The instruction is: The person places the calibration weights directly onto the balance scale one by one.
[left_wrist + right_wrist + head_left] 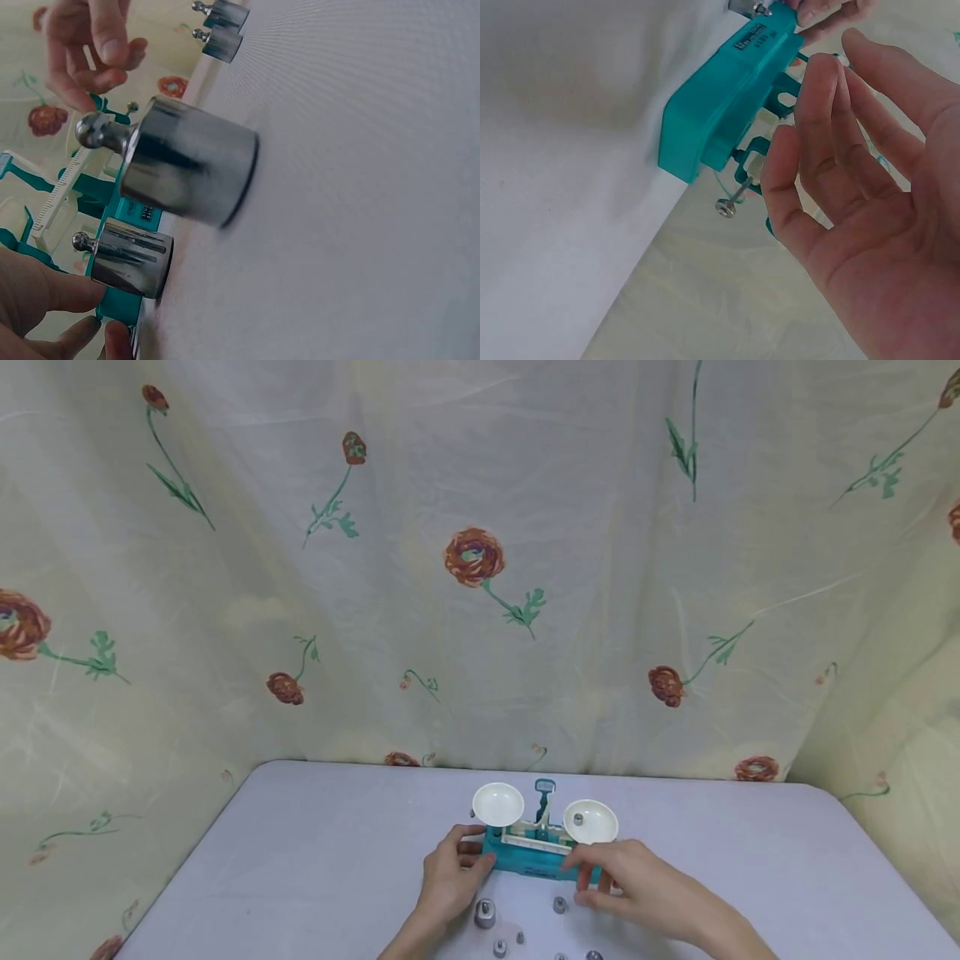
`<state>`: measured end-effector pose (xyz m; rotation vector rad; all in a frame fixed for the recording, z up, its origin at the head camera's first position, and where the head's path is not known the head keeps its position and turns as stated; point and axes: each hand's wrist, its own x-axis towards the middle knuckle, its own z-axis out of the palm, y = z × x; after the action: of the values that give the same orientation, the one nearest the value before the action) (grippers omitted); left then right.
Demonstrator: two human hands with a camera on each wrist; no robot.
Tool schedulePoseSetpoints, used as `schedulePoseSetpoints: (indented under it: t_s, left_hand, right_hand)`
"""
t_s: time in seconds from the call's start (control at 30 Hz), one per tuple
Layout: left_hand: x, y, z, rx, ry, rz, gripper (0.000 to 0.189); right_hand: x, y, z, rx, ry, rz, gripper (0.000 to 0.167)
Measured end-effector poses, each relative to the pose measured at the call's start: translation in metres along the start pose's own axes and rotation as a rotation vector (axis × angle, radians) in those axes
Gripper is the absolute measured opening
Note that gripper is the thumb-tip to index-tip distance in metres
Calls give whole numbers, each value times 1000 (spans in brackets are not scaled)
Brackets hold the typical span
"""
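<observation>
A teal balance scale (528, 862) stands on the table with two white pans. The left pan (498, 804) holds nothing visible, while a small metal weight (578, 819) lies in the right pan (602, 825). At the base's left end, my left hand (452, 881) grips it between thumb and fingers. My right hand (637, 889) hovers by the front right of the scale, fingers loosely bent; in the right wrist view nothing shows between them. The screw knob (725, 208) at the beam's end sits near those fingers.
Several knobbed metal weights stand on the table in front of the scale, including a large one (485, 913), a smaller one (560, 905) and a tiny one (521, 937). A floral curtain (570, 693) hangs behind the table (337, 860).
</observation>
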<state>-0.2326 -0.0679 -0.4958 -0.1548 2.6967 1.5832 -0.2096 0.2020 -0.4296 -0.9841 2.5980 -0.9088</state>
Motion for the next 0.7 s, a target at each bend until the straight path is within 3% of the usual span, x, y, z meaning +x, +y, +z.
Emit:
schedulePoseSetpoints:
  t_s: [0.33,0.7]
  left_hand:
    - [-1,1,-1,-3,4,-1,43]
    - [-1,-1,-1,3,6,16,43]
  right_hand:
    - [3,5,12,-32,-45,-31,24]
    - [7,10,21,78,-128,58,20]
